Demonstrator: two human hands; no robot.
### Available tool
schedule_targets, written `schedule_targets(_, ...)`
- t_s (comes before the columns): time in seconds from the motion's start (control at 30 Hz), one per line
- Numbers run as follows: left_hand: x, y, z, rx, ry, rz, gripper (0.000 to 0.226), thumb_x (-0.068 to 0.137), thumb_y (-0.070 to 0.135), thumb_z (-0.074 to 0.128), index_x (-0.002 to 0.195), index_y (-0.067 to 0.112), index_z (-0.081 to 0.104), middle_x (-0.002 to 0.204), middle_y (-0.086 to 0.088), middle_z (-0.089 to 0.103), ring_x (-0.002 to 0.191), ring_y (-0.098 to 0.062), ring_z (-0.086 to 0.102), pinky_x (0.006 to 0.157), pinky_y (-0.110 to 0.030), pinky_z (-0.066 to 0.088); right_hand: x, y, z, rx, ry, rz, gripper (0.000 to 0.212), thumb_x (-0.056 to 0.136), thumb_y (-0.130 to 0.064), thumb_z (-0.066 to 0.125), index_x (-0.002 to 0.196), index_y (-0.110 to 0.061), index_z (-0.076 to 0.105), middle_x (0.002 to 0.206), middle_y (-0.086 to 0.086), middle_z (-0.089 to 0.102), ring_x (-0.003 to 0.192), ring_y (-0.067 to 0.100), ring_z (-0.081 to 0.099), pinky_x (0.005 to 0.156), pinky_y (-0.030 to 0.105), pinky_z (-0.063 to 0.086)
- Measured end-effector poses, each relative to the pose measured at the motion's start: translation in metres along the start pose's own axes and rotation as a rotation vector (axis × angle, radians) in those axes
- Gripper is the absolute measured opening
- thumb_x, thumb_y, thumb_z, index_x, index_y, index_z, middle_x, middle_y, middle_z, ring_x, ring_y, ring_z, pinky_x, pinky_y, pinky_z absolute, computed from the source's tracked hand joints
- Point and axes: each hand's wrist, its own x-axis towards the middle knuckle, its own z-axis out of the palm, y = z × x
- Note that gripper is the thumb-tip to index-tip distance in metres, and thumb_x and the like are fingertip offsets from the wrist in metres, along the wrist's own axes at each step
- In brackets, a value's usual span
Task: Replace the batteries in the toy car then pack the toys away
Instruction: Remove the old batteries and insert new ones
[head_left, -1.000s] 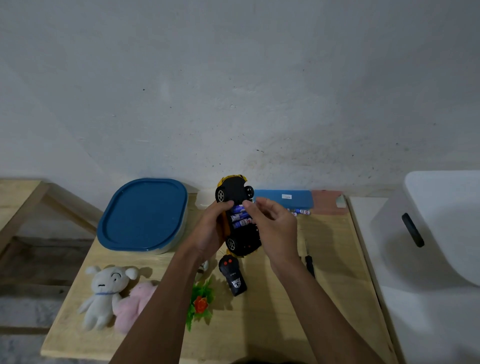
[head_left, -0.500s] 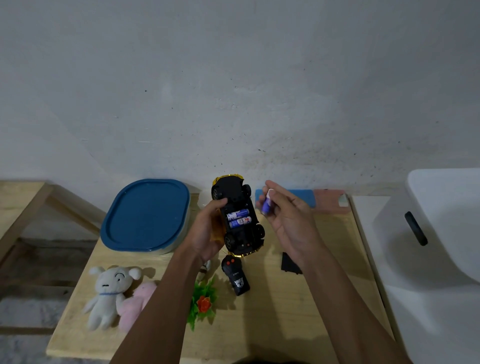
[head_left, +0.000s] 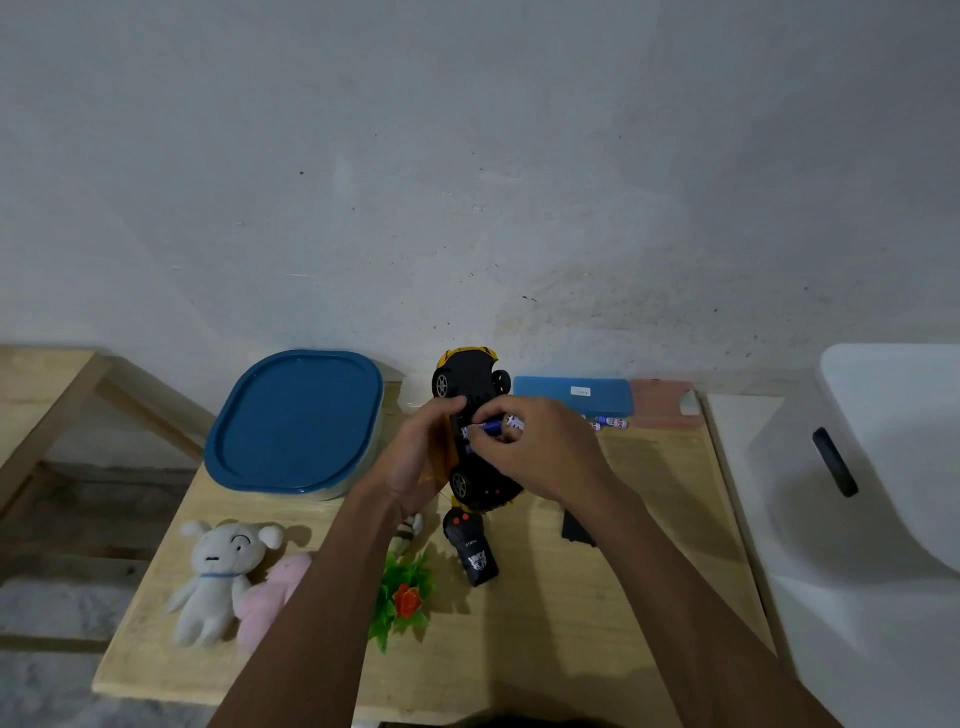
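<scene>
Pale wooden table (head_left: 623, 597) against rough grey wall (head_left: 467, 182). Curled left hand (head_left: 415, 462) grips upturned toy car (head_left: 467, 384). The right hand (head_left: 540, 452) pinches a battery (head_left: 491, 427) at its underside.

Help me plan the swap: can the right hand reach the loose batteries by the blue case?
Probably yes: the loose batteries lie just beyond the right hand, nothing between, though it pinches a battery over the toy car.
</scene>
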Motion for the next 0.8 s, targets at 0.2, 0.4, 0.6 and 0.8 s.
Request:
schedule_targets(0.2,0.001,-0.001,-0.001,0.025,-0.013,0.021,0.033,0.096,0.017,0.041,0.119,0.008,0.063,0.110,-0.014,0.069,0.096,-0.023,0.069,0.083,-0.032,0.057,0.004,0.001,0.003,-0.071,-0.002,-0.031,0.027,0.077,-0.057,0.063,0.094,-0.038,0.065,0.080,-0.013,0.067,0.072,0.006,0.059,0.057,0.022,0.043)
schedule_targets(0.4,-0.002,0.000,-0.008,0.039,-0.016,0.023,0.037,0.086,0.022,0.051,0.116,0.004,0.064,0.106,-0.015,0.068,0.097,-0.023,0.067,0.082,-0.030,0.056,0.006,-0.006,0.017,0.015,0.018,-0.031,0.019,0.068,-0.045,0.066,0.079,-0.032,0.058,0.068,-0.007,0.062,0.064,0.011,0.058,0.056,0.030,0.049)
schedule_targets(0.6,-0.004,-0.001,-0.015,0.040,0.020,-0.002,0.040,0.088,0.025,0.055,0.121,0.003,0.062,0.107,-0.016,0.068,0.095,-0.026,0.067,0.081,-0.033,0.056,0.006,-0.002,0.015,0.285,-0.025,-0.081,0.020,0.072,-0.041,0.055,0.079,-0.025,0.064,0.069,0.001,0.064,0.061,0.015,0.061,0.057,0.039,0.053)
schedule_targets(0.8,-0.006,0.003,-0.014,-0.019,0.028,-0.032,0.038,0.088,0.029,0.049,0.113,0.008,0.068,0.106,-0.016,0.071,0.095,-0.027,0.068,0.089,-0.040,0.050,0.003,0.006,0.014,0.192,-0.127,-0.209,0.017,0.085,-0.033,0.065,0.099,-0.026,0.060,0.092,-0.010,0.058,0.081,0.006,0.057,0.068,0.029,0.050)
